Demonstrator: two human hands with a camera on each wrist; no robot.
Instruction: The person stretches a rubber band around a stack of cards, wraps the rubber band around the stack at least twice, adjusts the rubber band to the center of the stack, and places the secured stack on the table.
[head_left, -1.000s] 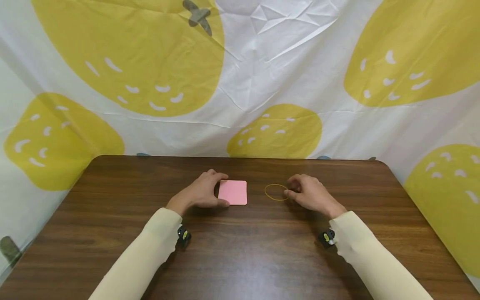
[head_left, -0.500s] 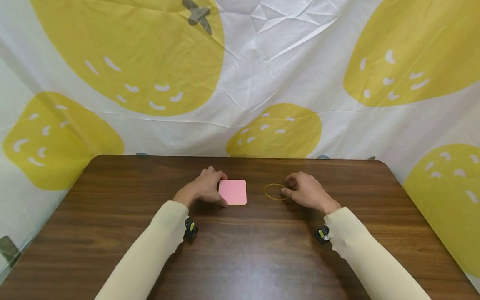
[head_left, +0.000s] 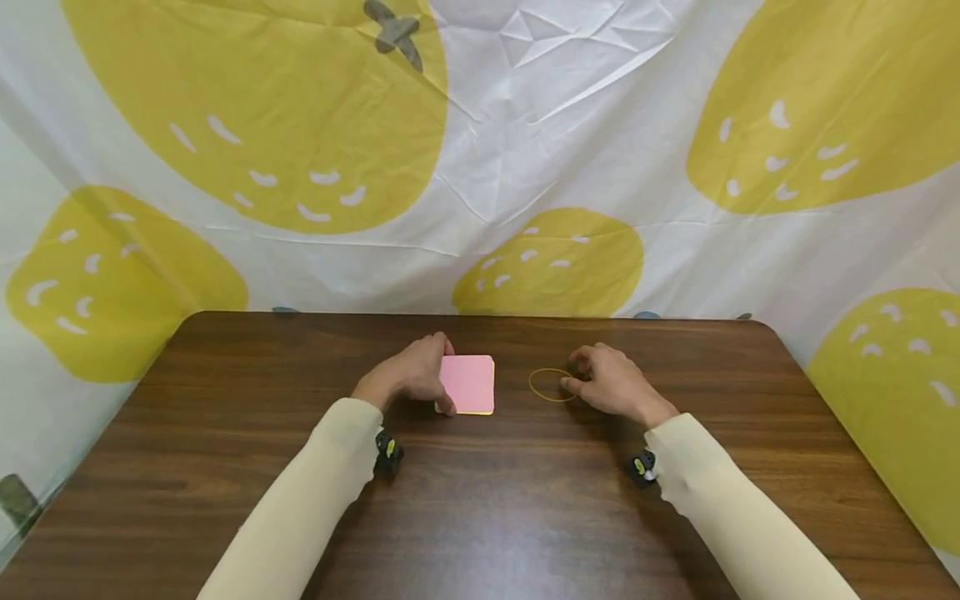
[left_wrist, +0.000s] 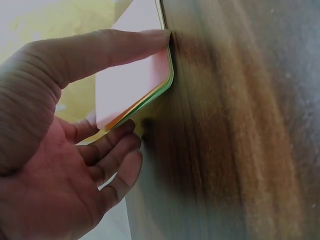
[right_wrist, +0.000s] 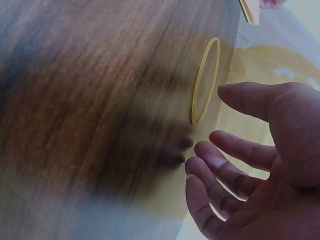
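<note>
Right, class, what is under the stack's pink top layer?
An orange edge and a green edge show beneath the pink layer; the faces of the layers below are covered.

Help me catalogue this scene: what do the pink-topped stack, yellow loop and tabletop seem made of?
Pink-topped stack: probably paper, matte; thin coloured layers show along its edge.
Yellow loop: likely rubber, dull; a thin closed band.
Tabletop: wood or wood-look laminate, semi-gloss; brown grain and soft light reflection.

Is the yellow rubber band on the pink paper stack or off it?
Off. The rubber band lies in a loop on the table, with a gap between it and the pink stack.
</note>
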